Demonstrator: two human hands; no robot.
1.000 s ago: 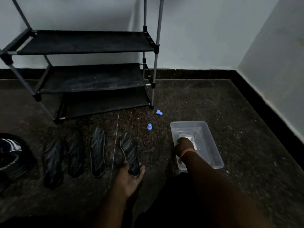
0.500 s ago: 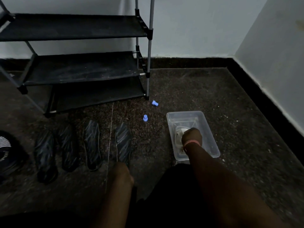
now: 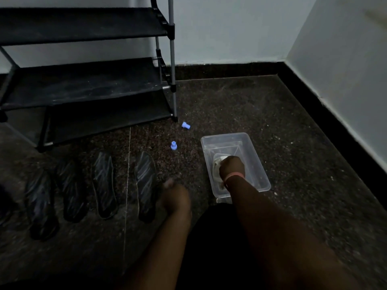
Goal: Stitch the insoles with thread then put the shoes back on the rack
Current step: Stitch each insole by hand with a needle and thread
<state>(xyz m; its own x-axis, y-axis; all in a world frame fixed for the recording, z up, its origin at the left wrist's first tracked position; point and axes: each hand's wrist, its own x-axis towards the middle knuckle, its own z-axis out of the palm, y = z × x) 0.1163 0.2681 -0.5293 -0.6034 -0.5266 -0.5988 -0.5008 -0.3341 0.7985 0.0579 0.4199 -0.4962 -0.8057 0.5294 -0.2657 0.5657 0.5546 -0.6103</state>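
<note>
The rack (image 3: 88, 84) stands empty at the floor's back-left. Four insoles (image 3: 145, 185) lie in a row before it, long axes pointing at the rack. My left hand (image 3: 174, 196), blurred, grip unclear, sits just right of the nearest one. My right hand (image 3: 231, 167) curls on white material in the clear tub (image 3: 257, 164).

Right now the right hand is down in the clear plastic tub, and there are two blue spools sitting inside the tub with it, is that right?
Not quite. The right hand is in the clear plastic tub, but the two blue spools lie on the floor outside it, between the tub and the shoe rack. The head view shows this.
</note>
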